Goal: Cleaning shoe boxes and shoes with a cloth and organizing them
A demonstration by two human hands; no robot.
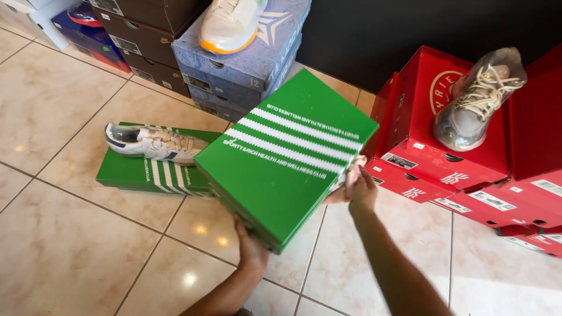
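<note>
I hold a green shoe box (281, 164) with white stripes on its lid, tilted, above the tiled floor. My left hand (250, 248) grips its near bottom corner from below. My right hand (358, 186) holds its right side, fingers curled around the edge. A second green box (132, 172) lies flat on the floor to the left, with a white sneaker (153, 143) with dark trim resting on top.
Red shoe boxes (456, 169) are stacked at the right, one carrying a grey sneaker (477, 99) wrapped in clear plastic. Blue boxes (240, 70) with a white and orange shoe (231, 23) and brown boxes (146, 35) stand at the back. A dark wall is behind.
</note>
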